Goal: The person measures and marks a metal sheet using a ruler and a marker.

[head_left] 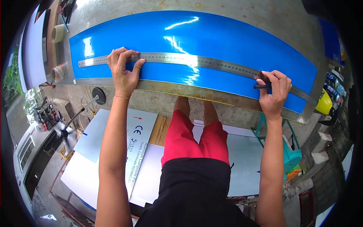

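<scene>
A long steel ruler lies across a glossy blue sheet, running nearly its whole length. My left hand grips the ruler left of its middle, with curled fingers at the far edge and the thumb at the near edge. Near the ruler's right end, my right hand is closed around a black pen, which points left. Its fingers also rest on the ruler. The pen's far part is hidden inside the hand.
The sheet lies on a metal-topped table. Tape rolls stand at its left. Behind me are printed composite panels, a fan and a green stool. A yellow bottle stands at the right.
</scene>
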`<state>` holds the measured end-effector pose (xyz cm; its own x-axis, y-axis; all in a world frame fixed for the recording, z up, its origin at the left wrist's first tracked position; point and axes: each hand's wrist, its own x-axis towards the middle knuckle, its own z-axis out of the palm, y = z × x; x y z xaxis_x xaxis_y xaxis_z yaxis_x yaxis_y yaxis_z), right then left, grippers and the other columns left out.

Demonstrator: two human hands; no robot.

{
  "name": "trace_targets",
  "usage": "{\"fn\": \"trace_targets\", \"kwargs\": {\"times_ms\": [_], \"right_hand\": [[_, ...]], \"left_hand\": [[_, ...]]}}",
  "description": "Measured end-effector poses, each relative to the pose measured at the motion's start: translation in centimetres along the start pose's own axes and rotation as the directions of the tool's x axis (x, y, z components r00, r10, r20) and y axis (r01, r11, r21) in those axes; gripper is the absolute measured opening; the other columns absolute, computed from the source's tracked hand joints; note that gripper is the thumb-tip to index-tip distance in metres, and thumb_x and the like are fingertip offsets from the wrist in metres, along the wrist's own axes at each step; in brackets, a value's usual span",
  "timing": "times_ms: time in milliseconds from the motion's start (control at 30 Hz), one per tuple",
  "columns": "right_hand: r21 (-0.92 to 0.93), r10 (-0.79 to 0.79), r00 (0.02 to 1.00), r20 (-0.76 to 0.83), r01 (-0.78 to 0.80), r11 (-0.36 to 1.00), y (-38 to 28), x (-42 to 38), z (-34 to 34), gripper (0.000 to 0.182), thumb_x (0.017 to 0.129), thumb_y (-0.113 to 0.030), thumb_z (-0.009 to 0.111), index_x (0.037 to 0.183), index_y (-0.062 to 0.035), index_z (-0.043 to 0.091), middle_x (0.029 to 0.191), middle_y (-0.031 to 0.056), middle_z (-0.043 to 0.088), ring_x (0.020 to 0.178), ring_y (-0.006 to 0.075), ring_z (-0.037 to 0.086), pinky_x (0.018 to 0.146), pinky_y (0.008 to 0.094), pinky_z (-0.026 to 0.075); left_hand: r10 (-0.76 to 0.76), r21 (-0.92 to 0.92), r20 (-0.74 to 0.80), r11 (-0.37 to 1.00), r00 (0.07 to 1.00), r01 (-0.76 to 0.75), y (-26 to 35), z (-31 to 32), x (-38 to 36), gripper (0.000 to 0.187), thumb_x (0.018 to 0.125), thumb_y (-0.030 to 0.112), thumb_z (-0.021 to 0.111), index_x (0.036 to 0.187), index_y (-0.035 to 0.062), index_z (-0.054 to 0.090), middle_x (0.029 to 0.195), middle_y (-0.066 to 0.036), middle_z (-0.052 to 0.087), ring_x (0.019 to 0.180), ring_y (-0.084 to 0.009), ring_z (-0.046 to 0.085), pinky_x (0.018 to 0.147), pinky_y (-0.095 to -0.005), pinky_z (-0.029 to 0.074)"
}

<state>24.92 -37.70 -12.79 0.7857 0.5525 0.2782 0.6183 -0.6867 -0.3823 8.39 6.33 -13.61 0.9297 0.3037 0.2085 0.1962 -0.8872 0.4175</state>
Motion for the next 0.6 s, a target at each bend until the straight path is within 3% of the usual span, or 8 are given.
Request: {"fn": "trace_targets", "kwargs": {"times_ms": [133,167,600], "right_hand": [[-0.014,-0.006,1.0,-0.014,0.005,1.0,-0.1,-0.08,0.02,0.028,0.087,-0.026,0.088,0.111,-0.0155,0.078,0.107,0.0039,0.065,0.096,0.0259,0.057,0.086,0.0396,0.043],[-0.022,-0.016,1.0,-0.019,0.016,1.0,-0.09,-0.12,0.02,0.027,0.087,-0.026,0.088,0.111,-0.0153,0.078,0.107,0.0039,0.066,0.096,0.026,0.058,0.086,0.0398,0.043],[-0.034,-0.034,0.999,-0.036,0.033,0.999,0.3,-0.38,0.34,0.029,0.087,-0.027,0.089,0.112,-0.016,0.078,0.109,0.0034,0.067,0.097,0.0248,0.058,0.086,0.0389,0.044]], "left_hand": [[0.039,0.002,-0.023,0.999,0.999,-0.039,-0.13,0.14,0.12,0.03,0.085,0.03,0.089,0.106,0.0143,0.076,0.116,-0.007,0.063,0.12,-0.0315,0.052,0.106,-0.0451,0.041],[0.059,0.018,-0.012,0.998,0.998,-0.058,0.2,-0.07,0.19,0.028,0.088,0.021,0.087,0.11,0.0099,0.073,0.118,-0.007,0.064,0.117,-0.028,0.053,0.105,-0.0415,0.042],[0.001,-0.009,-0.032,1.0,0.999,-0.001,0.18,0.29,0.06,0.029,0.088,0.026,0.088,0.109,0.0116,0.074,0.114,-0.004,0.063,0.114,-0.0248,0.052,0.1,-0.0392,0.044]]}}
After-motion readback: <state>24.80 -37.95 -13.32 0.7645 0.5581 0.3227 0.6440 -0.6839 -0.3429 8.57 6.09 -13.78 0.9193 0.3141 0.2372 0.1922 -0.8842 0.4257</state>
